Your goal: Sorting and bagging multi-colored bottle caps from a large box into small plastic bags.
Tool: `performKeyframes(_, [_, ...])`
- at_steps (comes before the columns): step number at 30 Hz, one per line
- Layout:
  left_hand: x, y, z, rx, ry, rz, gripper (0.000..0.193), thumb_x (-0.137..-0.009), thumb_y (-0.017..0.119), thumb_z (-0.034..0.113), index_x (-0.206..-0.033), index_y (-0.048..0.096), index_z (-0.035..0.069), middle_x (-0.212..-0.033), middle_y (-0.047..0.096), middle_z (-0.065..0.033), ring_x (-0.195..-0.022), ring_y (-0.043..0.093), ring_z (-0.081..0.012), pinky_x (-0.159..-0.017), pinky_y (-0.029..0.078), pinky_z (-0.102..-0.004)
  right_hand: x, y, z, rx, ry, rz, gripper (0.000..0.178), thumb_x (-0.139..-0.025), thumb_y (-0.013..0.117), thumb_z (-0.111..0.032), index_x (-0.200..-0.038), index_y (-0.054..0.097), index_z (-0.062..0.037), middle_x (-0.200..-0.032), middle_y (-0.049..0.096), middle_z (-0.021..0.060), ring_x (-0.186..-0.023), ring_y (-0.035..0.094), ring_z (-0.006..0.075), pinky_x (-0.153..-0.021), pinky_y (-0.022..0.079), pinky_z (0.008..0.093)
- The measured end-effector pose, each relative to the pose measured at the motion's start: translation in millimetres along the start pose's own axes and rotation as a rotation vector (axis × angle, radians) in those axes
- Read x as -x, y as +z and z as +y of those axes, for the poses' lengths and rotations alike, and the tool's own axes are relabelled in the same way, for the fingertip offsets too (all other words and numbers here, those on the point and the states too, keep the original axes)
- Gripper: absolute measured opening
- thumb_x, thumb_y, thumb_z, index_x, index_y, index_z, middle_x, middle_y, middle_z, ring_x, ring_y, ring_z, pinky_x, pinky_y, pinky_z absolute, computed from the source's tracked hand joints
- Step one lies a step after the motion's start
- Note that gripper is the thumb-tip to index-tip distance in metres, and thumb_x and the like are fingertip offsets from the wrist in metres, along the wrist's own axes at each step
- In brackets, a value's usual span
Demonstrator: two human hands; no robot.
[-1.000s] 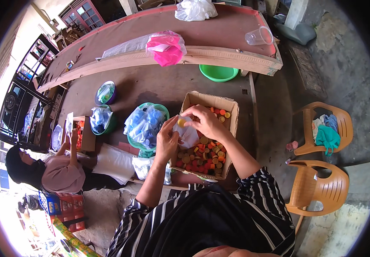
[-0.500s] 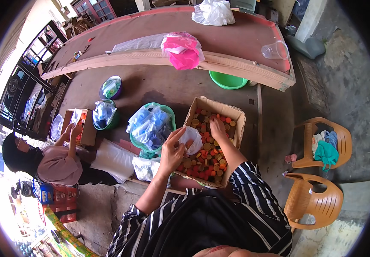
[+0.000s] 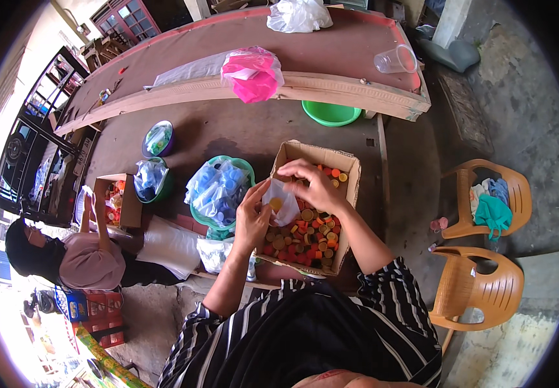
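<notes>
My left hand (image 3: 252,216) is closed on a small clear plastic bag (image 3: 283,208), holding it over the left side of a cardboard box (image 3: 352,169). A yellowish cap (image 3: 275,204) shows at the bag, close to my left fingertips. My right hand (image 3: 318,187) is at the bag's upper right edge, fingers curled over its mouth; what they hold, if anything, is hidden. Below both hands, the box holds many loose red, orange and yellow-brown bottle caps (image 3: 311,236).
Left of the box stands a green basin (image 3: 251,169) heaped with bagged blue caps. Further left, a co-worker (image 3: 92,258) handles something over another box (image 3: 130,210). A raised wooden ledge (image 3: 331,87) runs across the back. Two orange-brown chairs (image 3: 493,291) stand right.
My right hand has risen out of the caps and moved left to the bag. My left hand's fingers have closed in on the bag. The whole view has shifted slightly.
</notes>
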State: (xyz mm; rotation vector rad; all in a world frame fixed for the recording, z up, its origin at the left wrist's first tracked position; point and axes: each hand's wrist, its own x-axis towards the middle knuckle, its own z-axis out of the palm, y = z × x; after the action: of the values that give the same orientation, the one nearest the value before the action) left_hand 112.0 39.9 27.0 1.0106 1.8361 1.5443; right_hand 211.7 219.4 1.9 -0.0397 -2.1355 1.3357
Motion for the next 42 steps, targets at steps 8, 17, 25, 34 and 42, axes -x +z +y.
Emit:
performKeyframes(8, [14.9,-0.8,-2.8,-0.003,0.012,0.021,0.055,-0.082,0.044,-0.009,-0.135,0.052,-0.003,-0.137,0.052,-0.0144,-0.066,0.064,-0.0110,-0.056,0.056,-0.0250,35.2,20.6,179.3,0.812,0.447,-0.156,0.018,-0.084,0.060,-0.004,-0.100,0.068,-0.0066,-0.102,0.064,0.0084,-0.100,0.063,0.0305,-0.079,0.053,0.0443])
performKeyframes(17, [20.0,-5.3,-7.2,-0.010,0.003,0.053,0.055,-0.082,0.044,-0.009,-0.135,0.053,-0.001,-0.135,0.054,-0.0141,-0.065,0.063,-0.0114,-0.058,0.057,-0.0258,51.1,39.2,200.4,1.049,0.226,-0.109,0.020,-0.082,0.057,-0.006,-0.096,0.070,-0.0103,-0.108,0.062,0.0093,-0.109,0.055,0.0319,-0.081,0.051,0.0455])
performKeyframes(25, [17.3,3.1,-8.2,-0.040,0.010,0.032,0.054,-0.082,0.044,-0.009,-0.135,0.053,-0.001,-0.135,0.054,-0.0135,-0.068,0.065,-0.0129,-0.058,0.057,-0.0267,55.8,20.4,190.2,0.742,0.431,-0.117,0.016,-0.073,0.073,-0.008,-0.085,0.063,-0.0048,-0.086,0.067,0.0133,-0.084,0.066,0.0329,-0.073,0.051,0.0447])
performKeyframes(34, [15.2,6.3,-9.5,-0.024,0.035,0.033,0.054,-0.081,0.045,-0.008,-0.134,0.053,-0.002,-0.135,0.054,-0.0142,-0.070,0.066,-0.0153,-0.059,0.058,-0.0280,41.0,-12.6,128.0,0.065,0.495,-0.036,0.030,-0.080,0.081,-0.021,-0.088,0.059,-0.0018,-0.083,0.062,0.0023,-0.076,0.059,0.0129,-0.069,0.048,0.0297])
performKeyframes(42, [9.3,4.1,0.9,0.018,0.021,0.047,0.053,-0.081,0.045,-0.008,-0.133,0.054,-0.003,-0.135,0.054,-0.0136,-0.068,0.067,-0.0154,-0.056,0.058,-0.0273,29.7,-33.8,67.1,0.181,0.449,-0.192,0.023,-0.083,0.075,-0.014,-0.099,0.064,-0.0019,-0.094,0.070,0.0055,-0.089,0.066,0.0152,-0.079,0.052,0.0320])
